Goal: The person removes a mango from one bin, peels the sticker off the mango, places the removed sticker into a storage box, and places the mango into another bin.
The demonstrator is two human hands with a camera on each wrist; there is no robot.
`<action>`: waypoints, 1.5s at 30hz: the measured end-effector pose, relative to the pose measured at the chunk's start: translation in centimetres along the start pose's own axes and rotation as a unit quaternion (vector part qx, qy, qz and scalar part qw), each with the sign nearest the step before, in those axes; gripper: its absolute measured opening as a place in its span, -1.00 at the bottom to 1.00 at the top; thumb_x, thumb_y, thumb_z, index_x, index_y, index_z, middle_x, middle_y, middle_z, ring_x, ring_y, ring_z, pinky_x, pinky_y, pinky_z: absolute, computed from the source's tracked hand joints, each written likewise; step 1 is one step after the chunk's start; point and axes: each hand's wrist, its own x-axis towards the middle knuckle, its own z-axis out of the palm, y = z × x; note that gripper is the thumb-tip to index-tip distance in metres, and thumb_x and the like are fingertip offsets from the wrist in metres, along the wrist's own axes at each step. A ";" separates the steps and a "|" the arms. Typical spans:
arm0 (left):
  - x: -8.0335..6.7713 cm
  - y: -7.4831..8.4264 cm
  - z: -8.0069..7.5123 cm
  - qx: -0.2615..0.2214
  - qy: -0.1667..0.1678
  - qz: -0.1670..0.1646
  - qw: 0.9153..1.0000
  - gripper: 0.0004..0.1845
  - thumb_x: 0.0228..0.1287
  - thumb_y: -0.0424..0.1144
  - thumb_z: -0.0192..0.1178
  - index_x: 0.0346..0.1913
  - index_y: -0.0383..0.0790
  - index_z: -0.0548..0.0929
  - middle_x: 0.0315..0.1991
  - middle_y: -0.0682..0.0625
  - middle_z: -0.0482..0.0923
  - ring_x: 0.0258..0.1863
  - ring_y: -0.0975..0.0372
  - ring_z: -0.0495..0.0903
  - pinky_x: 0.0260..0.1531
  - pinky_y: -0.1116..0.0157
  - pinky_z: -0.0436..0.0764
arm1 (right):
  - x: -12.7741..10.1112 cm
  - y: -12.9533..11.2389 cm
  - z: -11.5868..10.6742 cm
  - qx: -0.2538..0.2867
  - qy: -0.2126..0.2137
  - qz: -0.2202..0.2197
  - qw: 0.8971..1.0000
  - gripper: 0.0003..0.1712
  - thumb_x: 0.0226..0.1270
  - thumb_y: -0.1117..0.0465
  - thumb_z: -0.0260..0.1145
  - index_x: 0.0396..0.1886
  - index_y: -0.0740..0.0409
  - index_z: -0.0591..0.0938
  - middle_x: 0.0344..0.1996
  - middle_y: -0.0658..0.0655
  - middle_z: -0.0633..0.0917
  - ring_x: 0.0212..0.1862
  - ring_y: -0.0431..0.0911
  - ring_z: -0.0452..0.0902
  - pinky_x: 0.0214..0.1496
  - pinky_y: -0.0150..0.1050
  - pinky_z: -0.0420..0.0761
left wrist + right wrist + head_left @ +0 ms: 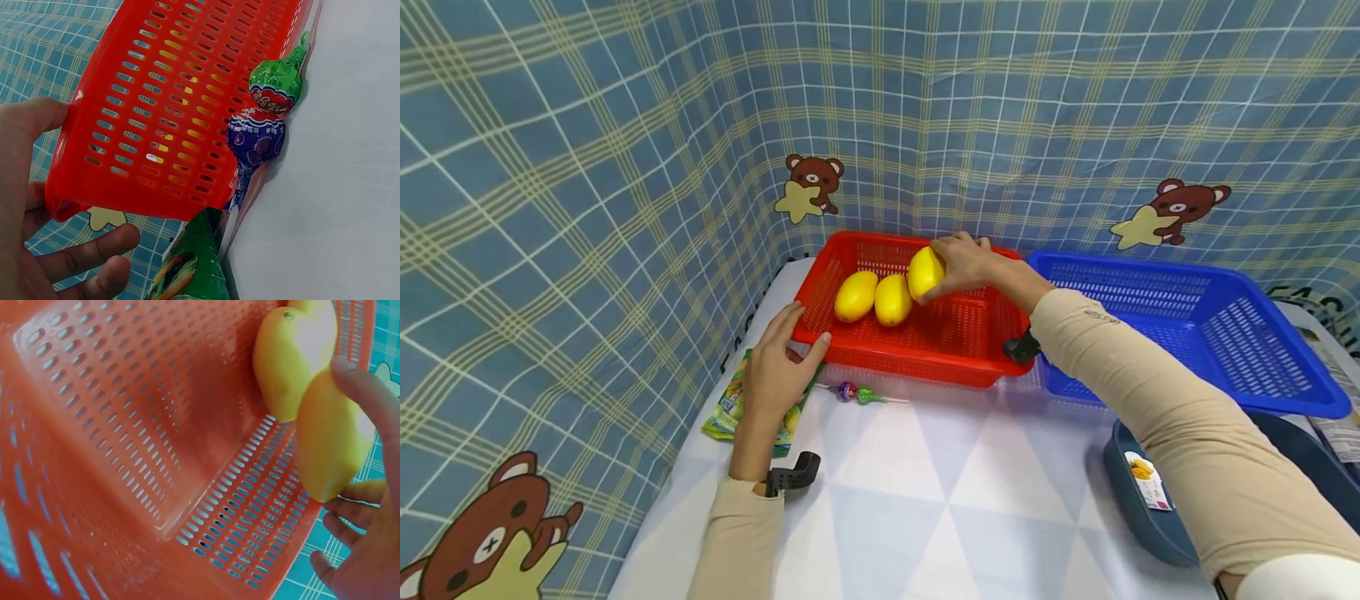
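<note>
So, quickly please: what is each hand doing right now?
Left hand: open, fingers resting against the corner of the red perforated plastic basket.
Right hand: holding a yellow oval mango inside that basket.

bright, even light | soft shadows | head view edges warped

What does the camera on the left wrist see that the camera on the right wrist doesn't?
Only the left wrist view shows two lollipops lying against the basket's outer wall, a green snack packet and the left hand at the basket's corner. Only the right wrist view shows yellow mangoes inside the basket, one gripped by the right hand. Both show the red basket.
</note>
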 end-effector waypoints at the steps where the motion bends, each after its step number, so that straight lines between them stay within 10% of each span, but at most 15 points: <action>1: 0.1 0.1 0.0 -0.002 0.001 0.002 1.000 -0.28 0.29 0.23 0.22 0.42 -0.06 0.47 0.43 0.08 0.35 -0.33 0.10 0.66 -0.39 0.18 0.67 | -0.1 0.1 0.0 -0.002 -0.002 -0.002 1.000 0.27 -0.04 -0.44 0.45 0.53 0.14 0.22 0.48 0.23 0.26 0.41 0.20 0.05 0.17 0.19 0.19; 33: 0.0 -0.1 0.2 -0.005 0.010 0.013 1.000 -0.30 0.30 0.20 0.23 0.40 -0.11 0.49 0.43 0.08 0.36 -0.34 0.11 0.66 -0.42 0.19 0.66 | -0.4 1.7 2.5 -0.004 -0.091 -0.018 0.996 0.38 -0.08 -0.40 0.51 0.58 0.21 0.14 0.52 0.28 0.15 0.51 0.22 -0.09 0.39 0.43 -0.06; 38: 0.0 -0.1 0.1 0.003 0.007 0.007 1.000 -0.29 0.29 0.20 0.24 0.41 -0.10 0.48 0.44 0.08 0.35 0.05 0.01 0.64 -0.28 0.10 0.70 | -1.3 1.2 1.3 -0.007 -0.081 -0.024 0.996 0.27 0.03 -0.34 0.50 0.57 0.21 0.17 0.52 0.27 0.17 0.50 0.20 -0.06 0.39 0.36 0.04; 45: -0.2 0.0 0.2 -0.007 0.002 0.008 1.000 -0.28 0.29 0.20 0.25 0.41 -0.11 0.48 0.44 0.06 0.34 -0.05 0.02 0.67 -0.30 0.10 0.71 | -2.5 0.7 1.2 -0.031 -0.104 -0.009 0.994 -0.12 0.13 -0.21 0.50 0.36 0.12 0.51 0.28 0.16 0.52 0.31 0.13 0.24 0.25 0.15 0.19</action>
